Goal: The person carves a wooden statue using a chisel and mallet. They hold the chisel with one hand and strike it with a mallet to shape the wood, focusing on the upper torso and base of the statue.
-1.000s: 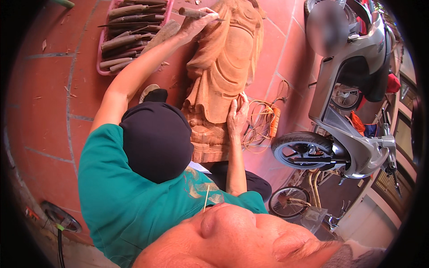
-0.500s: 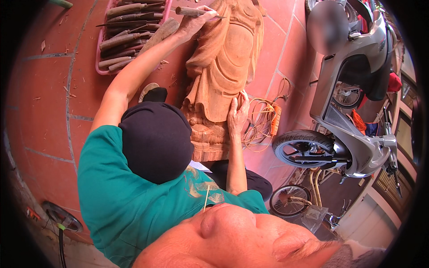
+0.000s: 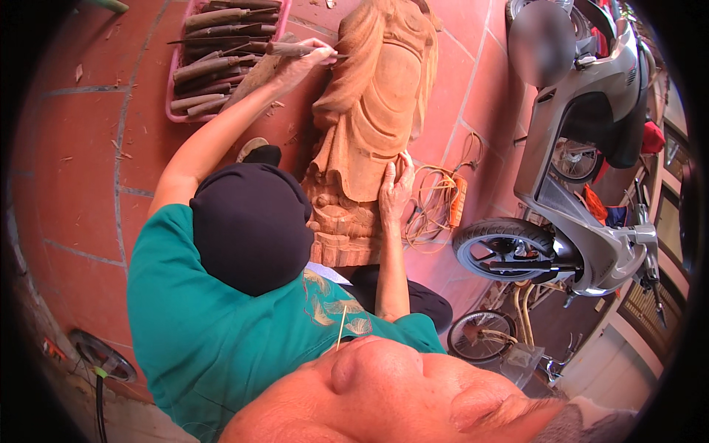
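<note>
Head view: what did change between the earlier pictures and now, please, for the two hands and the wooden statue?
The left hand, its fingers closed on the chisel, drew back a little toward the person, lower along the statue's upper part. Nothing was let go or newly taken. The right hand stayed flat on the statue's side; the tool tray and scooter did not move.

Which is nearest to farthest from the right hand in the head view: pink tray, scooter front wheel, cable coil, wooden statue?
From the right hand:
1. wooden statue: touching, the hand lies flat on its lower side.
2. cable coil: on the floor just to the hand's right.
3. scooter front wheel: further right and lower in the picture.
4. pink tray: upper left, beyond the statue.
</note>
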Available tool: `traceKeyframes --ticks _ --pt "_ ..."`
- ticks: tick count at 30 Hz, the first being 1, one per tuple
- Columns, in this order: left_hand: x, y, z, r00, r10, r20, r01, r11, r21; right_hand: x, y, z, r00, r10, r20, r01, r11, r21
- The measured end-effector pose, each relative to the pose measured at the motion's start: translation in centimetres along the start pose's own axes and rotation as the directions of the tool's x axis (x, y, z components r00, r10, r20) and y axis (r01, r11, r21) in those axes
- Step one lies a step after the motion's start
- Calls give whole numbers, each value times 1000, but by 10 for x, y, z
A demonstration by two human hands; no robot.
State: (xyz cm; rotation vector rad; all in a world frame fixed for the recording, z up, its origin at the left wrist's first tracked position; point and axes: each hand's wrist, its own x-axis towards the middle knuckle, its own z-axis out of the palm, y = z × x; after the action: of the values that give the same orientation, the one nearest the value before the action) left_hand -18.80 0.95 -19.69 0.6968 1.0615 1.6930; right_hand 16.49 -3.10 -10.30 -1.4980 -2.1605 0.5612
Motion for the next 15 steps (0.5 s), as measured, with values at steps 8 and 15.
traceKeyframes --ticks 8,15 --pt "23 13 14 998 -54 -43 49 991 -125 0 -1 0 1000 -4 13 4 1000 14" --pt "46 4 31 997 47 -59 -49 999 -17 0 -2 -1 1000 11 14 -11 999 35"
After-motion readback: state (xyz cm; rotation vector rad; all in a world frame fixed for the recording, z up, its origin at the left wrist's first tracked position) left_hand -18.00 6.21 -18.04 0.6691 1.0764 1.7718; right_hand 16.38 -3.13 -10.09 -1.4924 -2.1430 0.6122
